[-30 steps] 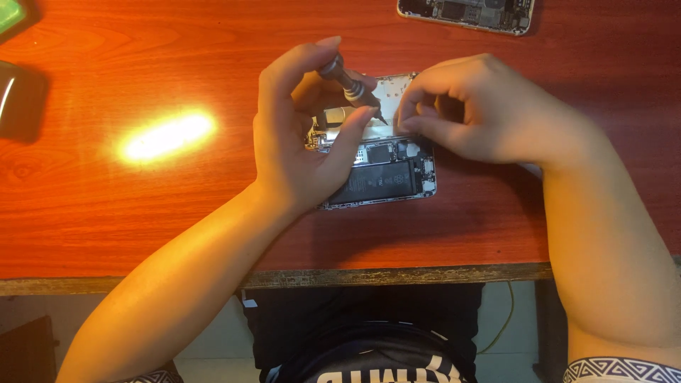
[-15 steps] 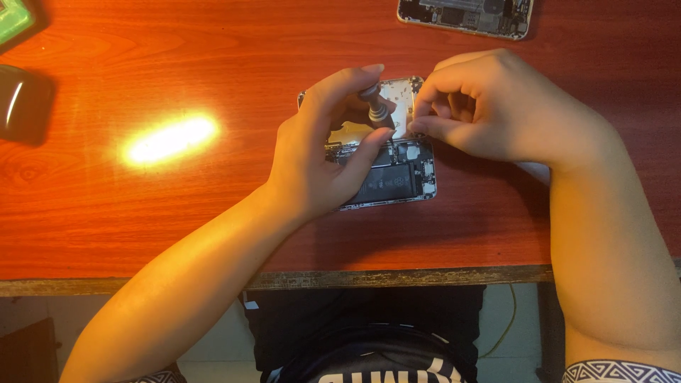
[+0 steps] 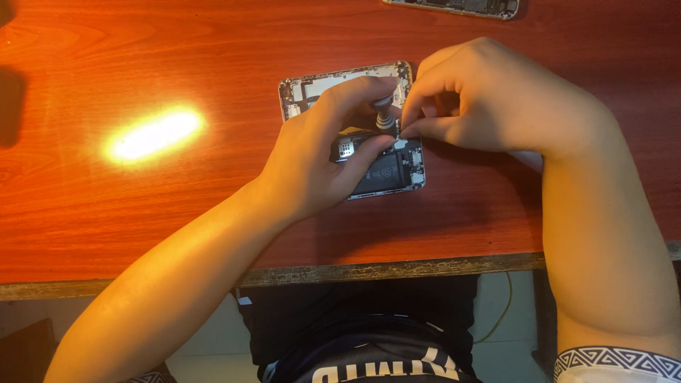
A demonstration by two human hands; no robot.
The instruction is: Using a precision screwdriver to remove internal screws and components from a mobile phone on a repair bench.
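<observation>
Reddish-brown wooden table (image 3: 142, 206) with worn front edge, bright light glare (image 3: 152, 133) on its top; pale floor (image 3: 213, 362) below, possibly tiled.

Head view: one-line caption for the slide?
Left hand steadies a small screwdriver over an opened phone on a wooden table; right hand pinches beside it.

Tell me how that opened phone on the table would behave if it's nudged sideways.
The opened phone lies flat on the glossy wooden table, so it would probably slide rather than tip. Its exposed internals look fragile. The left hand resting on it likely steadies it while holding the small screwdriver.
</observation>
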